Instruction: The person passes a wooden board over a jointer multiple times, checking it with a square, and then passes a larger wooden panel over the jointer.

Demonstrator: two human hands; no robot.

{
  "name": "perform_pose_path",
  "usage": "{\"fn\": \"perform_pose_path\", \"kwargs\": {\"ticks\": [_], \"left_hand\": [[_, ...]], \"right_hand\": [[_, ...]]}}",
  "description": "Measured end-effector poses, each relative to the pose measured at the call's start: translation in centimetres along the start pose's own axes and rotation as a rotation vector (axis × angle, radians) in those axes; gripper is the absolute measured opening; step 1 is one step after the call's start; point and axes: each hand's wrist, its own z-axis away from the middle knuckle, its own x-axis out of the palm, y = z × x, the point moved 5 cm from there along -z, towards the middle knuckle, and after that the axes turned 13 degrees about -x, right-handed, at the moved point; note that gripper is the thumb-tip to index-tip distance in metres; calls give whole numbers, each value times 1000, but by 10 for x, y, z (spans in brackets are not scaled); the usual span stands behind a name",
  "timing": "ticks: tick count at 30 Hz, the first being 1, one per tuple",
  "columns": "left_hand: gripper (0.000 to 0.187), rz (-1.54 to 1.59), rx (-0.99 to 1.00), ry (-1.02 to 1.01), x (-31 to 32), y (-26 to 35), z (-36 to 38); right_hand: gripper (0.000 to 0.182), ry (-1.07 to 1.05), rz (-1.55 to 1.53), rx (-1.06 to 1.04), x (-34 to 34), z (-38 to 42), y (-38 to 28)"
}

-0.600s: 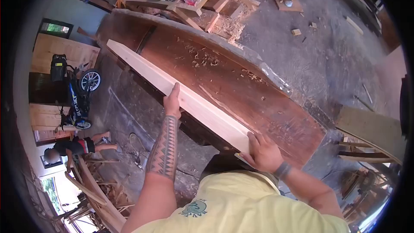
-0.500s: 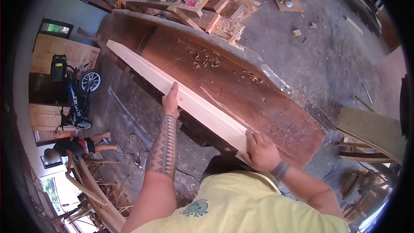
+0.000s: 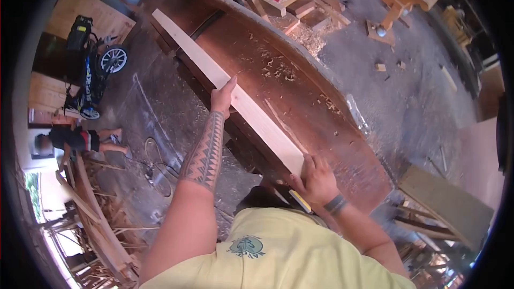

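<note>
My left hand (image 3: 222,98) is closed on the pale squared timber (image 3: 262,120), thumb over its upper face, fingers hidden on the far side. My right hand (image 3: 317,176) grips the same timber by its near end, fingers laid over the end and thumb at the edge closest to me. The timber slants from the upper left of the frame to the centre, along the left border of a broad reddish-brown wooden work surface (image 3: 348,155); I can't tell how much of its underside bears on that border.

That worries me most: if little of it is supported, the long stretch past my left hand could tip or roll off toward the concrete floor (image 3: 187,123) at left, because both my holds sit on the nearer half. Curled wood shavings (image 3: 281,69) and a long wood sliver (image 3: 281,120) lie just right of it; a sideways slide could trap them underneath and leave it rocking. Pulling my thumb along a raw edge might drive in a splinter. The looped cord (image 3: 160,168) on the floor, left of centre, could catch a foot if I stepped that way.
</note>
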Motion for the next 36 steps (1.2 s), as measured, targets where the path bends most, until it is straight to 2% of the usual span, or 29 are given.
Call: {"fn": "perform_pose_path", "kwargs": {"ticks": [3, 4, 5, 7, 20, 29, 36], "left_hand": [[72, 15, -25, 0, 4, 6, 11], [69, -2, 68, -9, 0, 6, -3], [69, -5, 29, -4, -5, -2, -17], [68, -16, -58, 15, -1, 6, 5], [64, 9, -2, 19, -5, 9, 0], [62, -22, -40, 39, -7, 20, 8], [64, 10, -12, 10, -16, 14, -16]], "right_hand": [[73, 17, -22, 14, 3, -3, 1], [72, 28, -21, 5, 5, -3, 2], [72, 41, -26, -2, 6, -4, 2], [71, 39, -18, -3, 3, -6, 0], [72, 14, -37, 11, 6, -13, -2], [73, 3, -11, 19, 9, -20, -4], [73, 4, 7, 6, 11, -26, -5]]}}
